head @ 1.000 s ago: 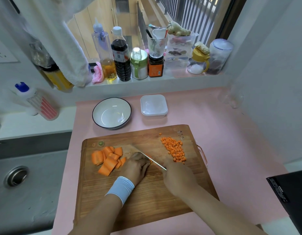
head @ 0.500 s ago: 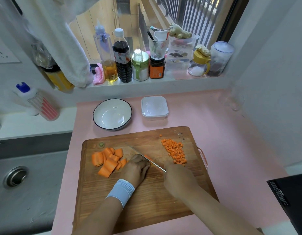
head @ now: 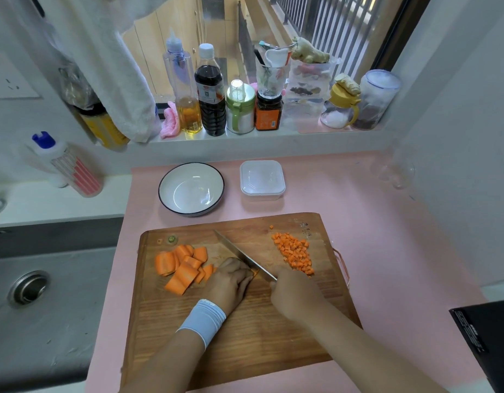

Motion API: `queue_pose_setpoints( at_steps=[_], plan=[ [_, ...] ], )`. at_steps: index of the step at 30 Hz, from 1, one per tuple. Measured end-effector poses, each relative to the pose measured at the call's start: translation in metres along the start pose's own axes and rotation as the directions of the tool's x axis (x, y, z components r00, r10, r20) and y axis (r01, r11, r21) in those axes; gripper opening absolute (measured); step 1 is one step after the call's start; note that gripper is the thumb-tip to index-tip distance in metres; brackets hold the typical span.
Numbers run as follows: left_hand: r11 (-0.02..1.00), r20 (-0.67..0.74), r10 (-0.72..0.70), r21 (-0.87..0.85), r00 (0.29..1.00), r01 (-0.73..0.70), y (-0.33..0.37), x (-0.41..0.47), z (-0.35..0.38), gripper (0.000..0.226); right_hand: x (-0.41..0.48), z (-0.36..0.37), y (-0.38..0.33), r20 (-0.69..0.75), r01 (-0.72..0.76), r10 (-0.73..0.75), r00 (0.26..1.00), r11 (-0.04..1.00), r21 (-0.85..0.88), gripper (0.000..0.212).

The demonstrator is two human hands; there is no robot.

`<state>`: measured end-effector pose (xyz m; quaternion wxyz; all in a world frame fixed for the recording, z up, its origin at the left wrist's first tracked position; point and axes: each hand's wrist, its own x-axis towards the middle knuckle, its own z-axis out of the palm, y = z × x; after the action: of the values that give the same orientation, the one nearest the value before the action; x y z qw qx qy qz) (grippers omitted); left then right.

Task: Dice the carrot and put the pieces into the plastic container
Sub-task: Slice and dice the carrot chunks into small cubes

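Observation:
On the wooden cutting board (head: 245,336) lies a heap of large carrot slabs (head: 183,268) at the left and a pile of small diced carrot (head: 294,252) at the right. My left hand (head: 231,282), with a pale wristband, presses curled fingers down on a carrot piece that it mostly hides. My right hand (head: 296,293) grips the handle of a knife (head: 242,255), whose blade slants up-left beside the left hand's knuckles. The square plastic container (head: 262,180) stands beyond the board, nothing in it.
A white bowl with a dark rim (head: 191,191) sits left of the container on the pink counter (head: 387,251). A sink (head: 29,287) lies to the left. Bottles and jars line the window sill (head: 245,134). A black box (head: 489,344) is at the right edge.
The knife blade has shifted slightly along the carrot piece under my left hand. Both hands stay in nearly the same spot on the board.

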<state>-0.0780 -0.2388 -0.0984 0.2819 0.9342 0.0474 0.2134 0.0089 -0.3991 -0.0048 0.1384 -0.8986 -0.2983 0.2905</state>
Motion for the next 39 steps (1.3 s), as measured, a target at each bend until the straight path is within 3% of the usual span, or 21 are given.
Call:
queue_pose_setpoints(
  at_steps=[7,12,17,21,28,31,39],
  plan=[
    [0.998,0.010,-0.021,0.056,1.000,0.020,0.000,-0.003,0.004,0.023,-0.002,-0.001,0.000,-0.016,0.004,-0.004,1.000,1.000,-0.014,0.008],
    [0.997,-0.012,-0.032,0.065,0.999,0.033,0.002,-0.005,0.005,0.002,-0.004,-0.002,-0.001,-0.027,0.016,-0.016,1.000,0.999,-0.029,0.008],
    [0.996,-0.028,-0.050,0.071,0.998,0.052,0.001,-0.006,0.006,0.018,-0.012,-0.003,-0.003,-0.056,0.036,-0.040,0.998,0.997,-0.070,0.009],
    [0.996,-0.044,-0.049,0.067,0.998,0.052,0.003,-0.005,0.005,0.004,-0.020,-0.009,-0.006,-0.057,0.060,-0.065,0.996,0.995,-0.083,0.009],
    [0.998,-0.052,-0.038,0.045,0.998,0.041,0.002,-0.006,0.006,0.013,-0.022,-0.011,-0.004,-0.027,0.068,-0.070,0.997,0.995,-0.078,0.006],
    [0.998,-0.049,-0.052,0.035,0.997,0.054,0.003,-0.006,0.006,0.025,-0.020,-0.009,0.000,0.006,0.035,-0.035,0.999,0.996,-0.083,0.005],
    [0.997,-0.050,-0.070,0.007,0.996,0.071,0.003,-0.007,0.006,0.026,-0.011,-0.006,0.001,0.055,-0.050,0.050,0.997,0.999,0.001,0.007]
  ],
)
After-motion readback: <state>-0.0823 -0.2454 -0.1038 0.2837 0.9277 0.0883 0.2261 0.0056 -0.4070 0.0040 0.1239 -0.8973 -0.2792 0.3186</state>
